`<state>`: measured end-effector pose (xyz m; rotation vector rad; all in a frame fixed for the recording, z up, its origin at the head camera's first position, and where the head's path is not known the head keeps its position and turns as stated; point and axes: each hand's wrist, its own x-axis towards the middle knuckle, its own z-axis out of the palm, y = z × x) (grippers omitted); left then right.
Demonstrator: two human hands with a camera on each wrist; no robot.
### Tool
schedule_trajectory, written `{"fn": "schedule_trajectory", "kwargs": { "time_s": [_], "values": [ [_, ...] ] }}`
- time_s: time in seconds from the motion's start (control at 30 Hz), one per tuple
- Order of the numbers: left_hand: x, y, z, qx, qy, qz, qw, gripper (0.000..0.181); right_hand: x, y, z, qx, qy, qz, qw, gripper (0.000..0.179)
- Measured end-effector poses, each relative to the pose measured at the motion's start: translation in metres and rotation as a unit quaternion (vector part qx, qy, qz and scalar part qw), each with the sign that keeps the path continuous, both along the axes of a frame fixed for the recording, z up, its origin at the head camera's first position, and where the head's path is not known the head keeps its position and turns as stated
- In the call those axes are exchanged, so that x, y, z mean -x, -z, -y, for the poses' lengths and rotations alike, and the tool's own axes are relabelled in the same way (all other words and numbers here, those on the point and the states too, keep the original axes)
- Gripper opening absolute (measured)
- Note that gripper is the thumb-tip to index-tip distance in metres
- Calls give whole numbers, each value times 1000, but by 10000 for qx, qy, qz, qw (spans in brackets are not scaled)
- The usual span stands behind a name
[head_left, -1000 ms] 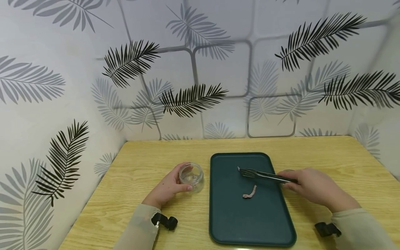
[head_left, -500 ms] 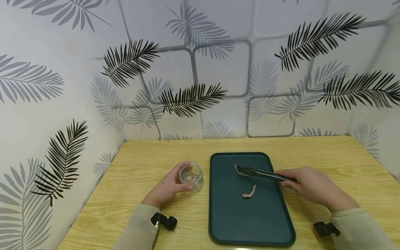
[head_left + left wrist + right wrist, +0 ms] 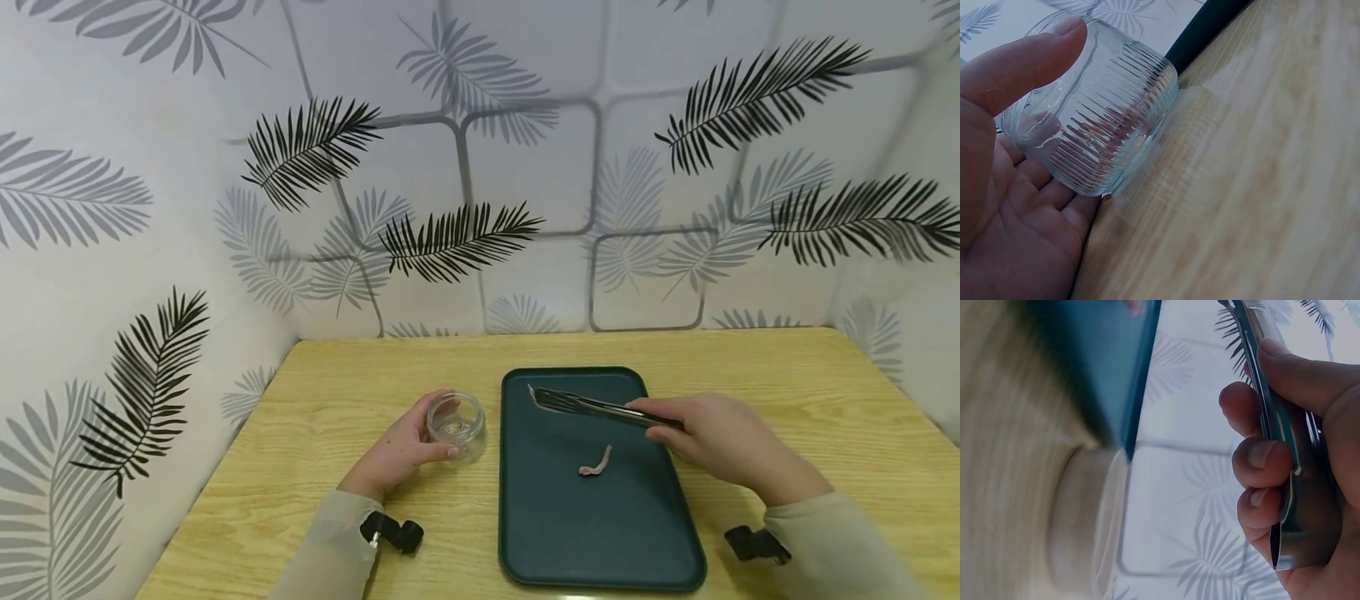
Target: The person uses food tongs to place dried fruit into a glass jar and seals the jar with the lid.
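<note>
**Tongs (image 3: pixel 600 407) in one hand, a glass jar (image 3: pixel 459 427) in the other**

The biggest thing is the wall (image 3: pixel 540 183), with leaves all over it. In front is a wooden table (image 3: pixel 375 367). On it lies a dark green tray (image 3: pixel 577 525) with a low rim.

The tongs reach over the far part of the tray. The right hand (image 3: pixel 712 437) pinches them, thumb on one side and fingers curled on the other. They look thin, shiny and springy, so they should be light but maybe slippery. The handle is the best place to squeeze.

The jar sits on the table, left of the tray. The left hand (image 3: pixel 405 446) curves round it, thumb on the near side. The glass looks hard and smooth and could break, so holding its sides seems wise. Its mouth is open at the top.

A pale round tub (image 3: pixel 1079 525) shows beside the tray in the right wrist view.

A little pink strip (image 3: pixel 599 467) lies bent on the tray. It looks light and soft, and good to nip in the middle. The tray's rim stands between it and the jar.

Smallest is a pale bit at the tongs' tips, too tiny to tell.
</note>
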<state>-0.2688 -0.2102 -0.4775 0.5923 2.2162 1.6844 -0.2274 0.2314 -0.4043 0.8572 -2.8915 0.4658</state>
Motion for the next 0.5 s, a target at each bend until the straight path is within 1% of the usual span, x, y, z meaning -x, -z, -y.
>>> {"fn": "schedule_trajectory", "kwargs": {
  "time_s": [0.13, 0.4, 0.5],
  "values": [
    [0, 1, 0, -32, 26, -1, 10000, 84, 2, -8, 15, 37, -162, 59, 9998, 45],
    [0, 1, 0, -8, 13, -25, 10000, 84, 6, -19, 41, 18, -452, -199, 9988, 46],
    [-1, 0, 0, 29, -8, -46, 10000, 84, 7, -23, 51, 52, -511, -194, 9985, 46]
  ]
}}
